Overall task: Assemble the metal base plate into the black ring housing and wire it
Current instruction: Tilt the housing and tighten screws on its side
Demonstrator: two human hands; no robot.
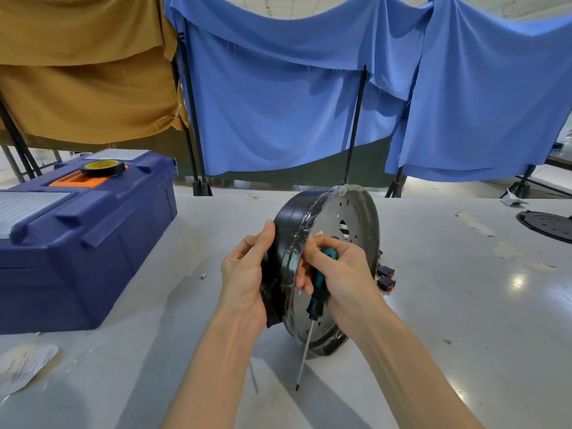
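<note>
The round black plastic ring housing [289, 218] stands on edge near the middle of the pale grey table [464, 305]. The perforated silver metal base plate [337, 212] sits in its open face, which is turned to the right. The left hand [244, 274] grips the housing's outer wall, thumb laid along the band and fingers curled behind it. The right hand [343, 270] is closed round the teal-and-black handle of a screwdriver [315, 308], whose shaft points down toward the table, and its fingertips also rest against the rim. The assembly looks rigid, and the steel plate probably gives it some weight. Balanced on its edge, it is likely to roll or tip if either hand lets go. Crinkled clear film [309, 218] wrapped over the rim looks slick, so a pinch there may slide. A firmer hold would be across the broad black wall at two opposite sides. The plate's thin stamped edge and holes may be sharp. The red-and-black rocker switches [385, 278] lie just behind the housing, apparently on short wires, and should not bear any load.
</note>
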